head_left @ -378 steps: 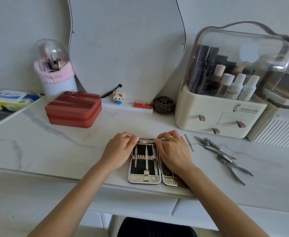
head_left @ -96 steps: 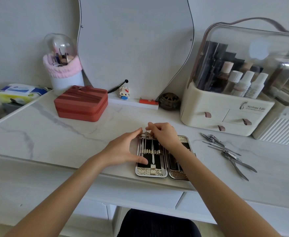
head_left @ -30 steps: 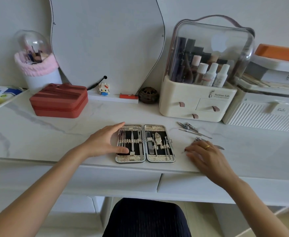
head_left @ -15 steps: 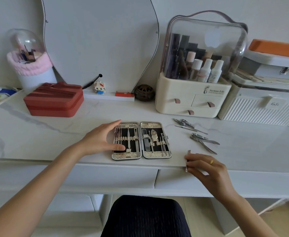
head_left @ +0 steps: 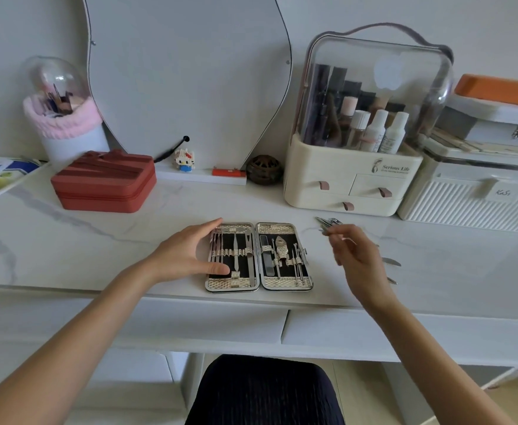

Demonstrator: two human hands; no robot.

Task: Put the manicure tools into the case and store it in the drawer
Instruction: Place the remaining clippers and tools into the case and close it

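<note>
Your manicure case [head_left: 259, 257] lies open and flat on the marble tabletop [head_left: 67, 246], close to its front edge, with both halves showing tools strapped in on black lining. Your left hand [head_left: 190, 251] rests on the left edge of the case, fingers straight and spread, the thumb lying on the lining of the left half. Your right hand [head_left: 355, 256] hovers just right of the case, raised off the tabletop, fingers loosely curled; it is blurred, and whether the fingertips pinch a tool cannot be told. Loose metal tools [head_left: 328, 221] lie on the tabletop right of the case, partly hidden behind that hand. Behind and right of the case stands a cream cosmetics organiser [head_left: 348, 185] with a clear dome; behind and left of the case sits a red zip box [head_left: 104, 182]. Two drawer fronts [head_left: 220, 325] show below the case, both closed
</note>
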